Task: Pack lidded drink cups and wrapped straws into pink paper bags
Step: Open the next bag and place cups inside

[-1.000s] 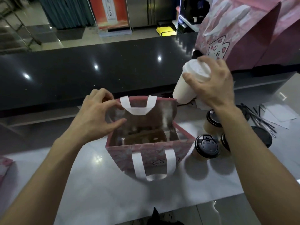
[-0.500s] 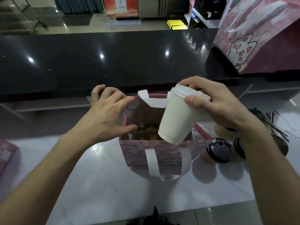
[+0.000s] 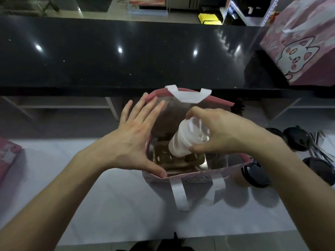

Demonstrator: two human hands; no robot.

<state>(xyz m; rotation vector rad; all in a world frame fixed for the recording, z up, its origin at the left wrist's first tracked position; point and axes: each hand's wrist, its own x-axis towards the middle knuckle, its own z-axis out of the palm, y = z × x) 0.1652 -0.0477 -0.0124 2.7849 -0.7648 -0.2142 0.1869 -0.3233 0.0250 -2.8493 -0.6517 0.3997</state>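
An open pink paper bag (image 3: 220,102) with white handles stands on the white counter. My right hand (image 3: 224,132) grips a white lidded cup (image 3: 183,140) by its lid and holds it tilted inside the bag's mouth, above a brown cardboard cup holder (image 3: 163,156) at the bottom. My left hand (image 3: 132,136) rests with straight, spread fingers against the bag's left rim, thumb on the near edge. Black-lidded cups (image 3: 253,176) stand right of the bag. Dark wrapped straws (image 3: 316,153) lie at the far right.
A large pink bag with a cat drawing (image 3: 301,51) stands on the black raised counter (image 3: 108,57) at the back right. Another pink bag's corner (image 3: 7,154) shows at the left edge. More black-lidded cups (image 3: 297,140) sit at the right.
My right hand has carried the white cup from the right, over the bag and down into its mouth. My left hand has opened out flat against the bag's left rim.
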